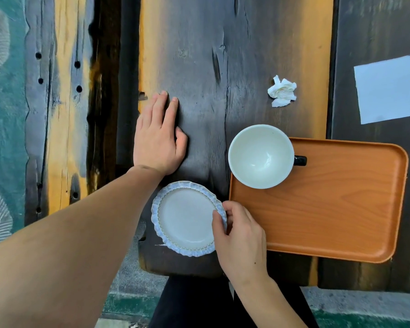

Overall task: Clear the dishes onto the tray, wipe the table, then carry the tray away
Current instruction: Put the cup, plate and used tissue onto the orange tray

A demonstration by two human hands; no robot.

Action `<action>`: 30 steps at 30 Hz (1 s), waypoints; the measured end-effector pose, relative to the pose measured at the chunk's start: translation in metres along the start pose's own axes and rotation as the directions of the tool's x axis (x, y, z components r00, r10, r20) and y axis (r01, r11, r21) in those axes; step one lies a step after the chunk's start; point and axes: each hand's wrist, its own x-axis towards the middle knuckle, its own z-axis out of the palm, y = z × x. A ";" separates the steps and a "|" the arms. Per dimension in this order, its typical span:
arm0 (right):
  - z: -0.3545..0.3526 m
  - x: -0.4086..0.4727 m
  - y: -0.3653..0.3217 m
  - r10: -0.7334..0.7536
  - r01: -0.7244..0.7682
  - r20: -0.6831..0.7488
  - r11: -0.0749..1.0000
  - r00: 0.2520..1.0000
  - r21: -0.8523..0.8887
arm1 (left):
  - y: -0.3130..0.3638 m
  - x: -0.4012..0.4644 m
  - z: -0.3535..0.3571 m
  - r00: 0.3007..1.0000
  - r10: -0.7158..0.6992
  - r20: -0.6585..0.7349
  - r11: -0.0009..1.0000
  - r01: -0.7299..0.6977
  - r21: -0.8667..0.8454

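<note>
my right hand pinches the frilled right rim of the small plate, which sits near the table's front edge, just left of the tray. my left hand lies flat, fingers straight, on bare dark wood beyond it. the cup overlaps the tray's far left corner, the crumpled napkin well beyond.
</note>
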 end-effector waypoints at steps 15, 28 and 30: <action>-0.083 -0.016 0.072 0.189 -0.192 0.035 0.967 0.981 0.170 | 0.032 -0.040 -0.011 0.986 0.168 0.010 0.976 -0.165 -0.141; -0.113 -0.003 0.109 0.260 -0.257 0.013 0.945 0.966 0.203 | 0.050 -0.071 0.004 0.996 0.043 0.081 0.999 -0.043 0.000; -0.113 0.000 0.110 0.258 -0.255 0.014 0.942 0.966 0.217 | 0.049 -0.070 0.004 0.996 0.041 0.080 0.999 -0.042 0.005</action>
